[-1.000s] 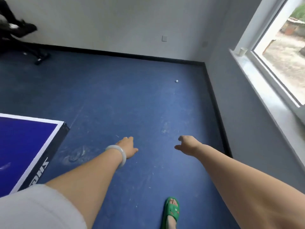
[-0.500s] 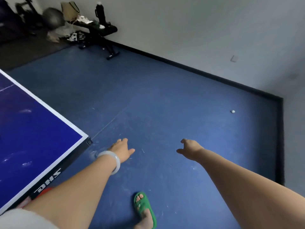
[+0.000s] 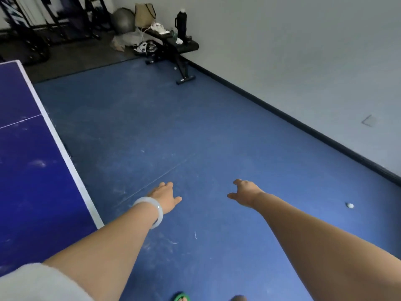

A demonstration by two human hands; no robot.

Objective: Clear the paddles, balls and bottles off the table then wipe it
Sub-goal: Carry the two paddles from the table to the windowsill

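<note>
My left hand (image 3: 166,197) and right hand (image 3: 245,193) hang loose, holding nothing, over the floor (image 3: 152,127) beside the blue counter (image 3: 26,170), which the left edge cuts off, a white ball (image 3: 349,205) lies on the floor to my right, and the far tan bag (image 3: 145,15) hides its contents.

both bare arms outstretched, left hand (image 3: 166,197) and right hand (image 3: 245,193) empty, fingers loosely curled

2 hands (image 3: 166,197) (image 3: 246,192), 2 balls (image 3: 349,205) (image 3: 175,68), 1 table (image 3: 23,174), 1 bottle (image 3: 181,22) and 1 bench (image 3: 183,45).
</note>
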